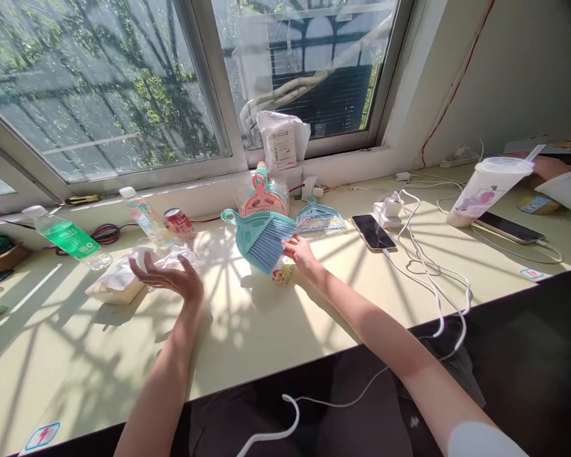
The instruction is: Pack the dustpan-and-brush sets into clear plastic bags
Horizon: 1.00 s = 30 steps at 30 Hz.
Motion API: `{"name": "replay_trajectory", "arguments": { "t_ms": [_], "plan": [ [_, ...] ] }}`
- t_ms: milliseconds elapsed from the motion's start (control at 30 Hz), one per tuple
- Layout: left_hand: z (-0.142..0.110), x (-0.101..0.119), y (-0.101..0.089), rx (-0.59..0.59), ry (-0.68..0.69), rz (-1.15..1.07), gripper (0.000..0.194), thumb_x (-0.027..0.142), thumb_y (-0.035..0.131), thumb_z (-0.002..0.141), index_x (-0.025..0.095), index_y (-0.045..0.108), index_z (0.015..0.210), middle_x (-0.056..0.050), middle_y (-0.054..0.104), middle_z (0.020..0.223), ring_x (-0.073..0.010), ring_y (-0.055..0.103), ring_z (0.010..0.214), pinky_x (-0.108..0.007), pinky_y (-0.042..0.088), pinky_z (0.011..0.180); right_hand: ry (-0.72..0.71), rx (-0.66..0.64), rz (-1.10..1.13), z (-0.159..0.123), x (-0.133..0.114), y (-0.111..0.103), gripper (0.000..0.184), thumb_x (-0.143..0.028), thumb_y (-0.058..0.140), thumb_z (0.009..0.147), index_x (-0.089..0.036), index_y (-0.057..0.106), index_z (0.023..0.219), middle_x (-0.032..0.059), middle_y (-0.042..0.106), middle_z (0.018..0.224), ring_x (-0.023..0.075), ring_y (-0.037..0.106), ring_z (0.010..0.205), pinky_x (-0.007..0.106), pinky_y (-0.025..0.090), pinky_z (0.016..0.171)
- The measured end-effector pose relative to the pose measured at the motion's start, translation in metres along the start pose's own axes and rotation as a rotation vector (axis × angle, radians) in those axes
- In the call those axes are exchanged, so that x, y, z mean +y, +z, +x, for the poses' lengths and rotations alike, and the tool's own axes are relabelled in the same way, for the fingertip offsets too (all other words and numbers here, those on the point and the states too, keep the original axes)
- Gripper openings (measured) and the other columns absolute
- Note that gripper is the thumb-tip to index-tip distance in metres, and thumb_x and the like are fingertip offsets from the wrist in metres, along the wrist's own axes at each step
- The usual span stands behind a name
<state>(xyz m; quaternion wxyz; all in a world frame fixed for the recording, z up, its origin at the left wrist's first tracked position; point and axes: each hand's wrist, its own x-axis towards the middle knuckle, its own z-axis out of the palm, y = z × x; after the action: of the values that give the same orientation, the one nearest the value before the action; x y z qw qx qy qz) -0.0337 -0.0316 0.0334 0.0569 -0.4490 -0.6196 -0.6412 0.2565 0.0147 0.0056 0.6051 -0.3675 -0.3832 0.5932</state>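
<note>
Tilted above the table is a teal dustpan [243, 238] with a blue-bristled brush [269, 244] lying in it. The fingers of my right hand [305, 257] are closed on the right edge of this set, and a printed card [283, 271] shows just below. My left hand [174, 277] holds nothing; its fingers are spread, palm turned toward the dustpan, in front of a tissue pack [117, 282]. Behind the teal set lie a pink dustpan [262, 202] in clear wrap and another bluish dustpan [320, 217] with a printed label.
Left of centre are a green-labelled bottle [71, 238], a second bottle [145, 216] and a red can [178, 222]. A phone [374, 232], white cables [423, 273] and a lidded cup [492, 187] occupy the right. Another person's sleeve [566, 190] is at the far right.
</note>
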Motion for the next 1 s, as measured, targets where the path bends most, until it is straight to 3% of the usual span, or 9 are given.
{"name": "replay_trajectory", "arguments": {
  "t_ms": [133,200,233,333,467,567,667,800,1000],
  "plan": [
    [-0.031,0.014,0.024,-0.679,-0.261,-0.494,0.075,0.074,0.053,0.104,0.021,0.050,0.157,-0.025,0.057,0.160,-0.0454,0.052,0.154,-0.065,0.048,0.123,0.059,-0.003,0.034,-0.012,0.003,0.012,0.048,-0.029,0.097,0.067,-0.027,0.064,0.102,0.0043,0.080,0.095,0.0271,0.079,0.098,0.049,0.068,0.101],
    [-0.042,0.017,0.031,-0.885,-0.395,-0.590,0.079,0.079,0.065,0.095,0.023,0.059,0.150,-0.018,0.070,0.141,-0.0384,0.070,0.128,-0.053,0.063,0.102,0.087,-0.038,0.007,-0.016,0.007,0.016,0.049,-0.030,0.097,0.066,-0.027,0.064,0.102,0.0042,0.079,0.094,0.0272,0.079,0.096,0.049,0.067,0.102],
    [-0.046,0.018,0.033,-0.909,-0.434,-0.594,0.078,0.077,0.071,0.092,0.024,0.062,0.147,-0.015,0.073,0.132,-0.0350,0.073,0.117,-0.048,0.066,0.093,0.100,-0.051,-0.014,-0.017,0.008,0.017,0.048,-0.032,0.096,0.068,-0.027,0.064,0.103,0.0045,0.079,0.095,0.0274,0.079,0.096,0.049,0.067,0.102],
    [-0.052,0.020,0.036,-0.774,-0.431,-0.534,0.062,0.067,0.073,0.091,0.025,0.069,0.137,-0.009,0.076,0.112,-0.0297,0.072,0.102,-0.041,0.064,0.085,0.062,0.025,-0.129,-0.020,0.009,0.019,0.043,-0.037,0.087,0.079,-0.029,0.063,0.114,0.0069,0.078,0.115,0.0280,0.077,0.114,0.050,0.063,0.108],
    [-0.056,0.029,0.031,-0.544,-0.205,-0.482,0.046,0.062,0.065,0.097,0.025,0.076,0.122,-0.009,0.078,0.117,-0.0314,0.068,0.119,-0.041,0.058,0.102,-0.310,0.265,-0.510,-0.025,-0.003,0.017,0.030,-0.039,0.068,0.096,-0.028,0.065,0.124,0.0113,0.069,0.139,0.0288,0.062,0.137,0.052,0.049,0.123],
    [-0.064,0.037,0.020,-0.599,-0.097,-0.373,0.050,0.060,0.066,0.099,0.025,0.076,0.134,-0.008,0.081,0.109,-0.0289,0.071,0.100,-0.037,0.057,0.090,-0.519,0.058,-0.846,-0.033,-0.012,0.020,0.016,-0.040,0.064,0.103,-0.026,0.069,0.105,0.0120,0.073,0.122,0.0316,0.065,0.122,0.051,0.047,0.118],
    [-0.073,0.041,0.009,-0.722,-0.013,-0.266,0.065,0.058,0.072,0.095,0.022,0.069,0.150,-0.008,0.081,0.099,-0.0232,0.066,0.073,-0.034,0.054,0.074,-0.575,-0.090,-0.984,-0.046,-0.010,0.028,0.018,-0.043,0.072,0.102,-0.025,0.070,0.104,0.0107,0.074,0.118,0.0317,0.066,0.115,0.047,0.049,0.108],
    [-0.078,0.041,0.003,-0.706,0.074,-0.302,0.069,0.055,0.080,0.087,0.020,0.073,0.146,-0.011,0.082,0.100,-0.0252,0.068,0.073,-0.035,0.055,0.075,-0.602,0.018,-0.921,-0.061,-0.006,0.039,0.021,-0.040,0.076,0.100,-0.027,0.071,0.116,0.0110,0.073,0.126,0.0325,0.064,0.117,0.047,0.049,0.106],
    [-0.084,0.041,0.003,-0.628,0.008,-0.451,0.067,0.060,0.079,0.086,0.023,0.074,0.142,-0.007,0.079,0.092,-0.0253,0.066,0.073,-0.037,0.054,0.073,-0.571,0.053,-1.010,-0.062,-0.019,0.044,0.010,-0.033,0.081,0.095,-0.027,0.075,0.101,0.0114,0.069,0.121,0.0344,0.062,0.122,0.048,0.048,0.109]
  ]
}}
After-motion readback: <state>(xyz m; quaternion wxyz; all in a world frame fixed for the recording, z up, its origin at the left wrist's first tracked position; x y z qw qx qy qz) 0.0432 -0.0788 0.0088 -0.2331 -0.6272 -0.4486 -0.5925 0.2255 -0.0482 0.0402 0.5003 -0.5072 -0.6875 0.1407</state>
